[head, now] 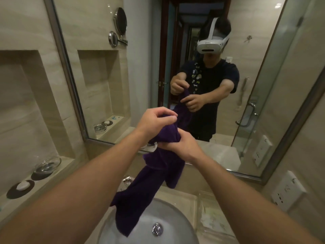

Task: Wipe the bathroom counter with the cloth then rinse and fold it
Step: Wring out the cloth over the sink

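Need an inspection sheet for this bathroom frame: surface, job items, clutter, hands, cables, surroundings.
Surface: beige counter around a round sink; drain in view.
Job's things: purple cloth held up bunched, its lower end hanging over the sink.
Clutter: glass dish and soap on the left shelf; clear packet right of the sink.
Hands: left hand grips the cloth's top; right hand grips it just below.
Cables: nothing seen.
Surroundings: mirror ahead, faucet partly behind the cloth, wall socket at right.
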`<state>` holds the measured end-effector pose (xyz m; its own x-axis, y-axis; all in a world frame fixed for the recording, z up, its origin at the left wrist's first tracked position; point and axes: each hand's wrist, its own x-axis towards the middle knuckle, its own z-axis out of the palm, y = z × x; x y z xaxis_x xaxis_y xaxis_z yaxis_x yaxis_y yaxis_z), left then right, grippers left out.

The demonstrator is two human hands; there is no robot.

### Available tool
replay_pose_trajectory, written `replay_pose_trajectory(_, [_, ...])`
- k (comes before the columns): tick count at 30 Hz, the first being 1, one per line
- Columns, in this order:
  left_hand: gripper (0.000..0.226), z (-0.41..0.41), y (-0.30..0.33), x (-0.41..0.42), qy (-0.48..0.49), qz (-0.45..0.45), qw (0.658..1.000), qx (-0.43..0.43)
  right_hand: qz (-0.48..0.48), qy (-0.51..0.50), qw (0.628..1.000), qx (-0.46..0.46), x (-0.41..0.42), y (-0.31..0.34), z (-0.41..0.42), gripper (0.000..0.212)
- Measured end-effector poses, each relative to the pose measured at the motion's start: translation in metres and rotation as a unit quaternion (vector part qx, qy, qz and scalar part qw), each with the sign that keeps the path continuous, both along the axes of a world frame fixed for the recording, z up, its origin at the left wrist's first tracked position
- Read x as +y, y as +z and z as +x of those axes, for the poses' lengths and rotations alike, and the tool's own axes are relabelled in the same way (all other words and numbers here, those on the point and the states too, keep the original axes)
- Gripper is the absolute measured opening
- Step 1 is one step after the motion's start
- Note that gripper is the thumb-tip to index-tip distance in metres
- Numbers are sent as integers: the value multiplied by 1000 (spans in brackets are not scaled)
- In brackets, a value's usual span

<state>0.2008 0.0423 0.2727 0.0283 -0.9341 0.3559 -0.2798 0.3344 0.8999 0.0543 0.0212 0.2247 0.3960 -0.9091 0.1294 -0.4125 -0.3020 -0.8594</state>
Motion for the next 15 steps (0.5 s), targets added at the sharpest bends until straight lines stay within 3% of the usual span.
replay_pose_trajectory(4, [26, 32, 28, 4, 41, -7, 985, -165, -69, 7, 977, 203, -2, 49, -6, 40])
replay_pose_trajectory(7, [53, 54, 60, 9, 0, 76, 949, -306, -116, -2, 959, 257, -2, 77, -8, 35])
replay_pose_trajectory(9, [67, 59, 75, 11, -22, 133, 903, -407, -157, -15, 950, 270, -2, 95, -4, 30])
replay_pose_trajectory(11, [59, 60, 82, 10, -18, 149, 864, -480, -179, -14, 948, 263, -1, 118, 6, 25])
replay_pose_trajectory(15, [33, 71, 91, 3, 18, 177, 828, -532, -160, -4, 950, 269, -2, 166, 10, 19])
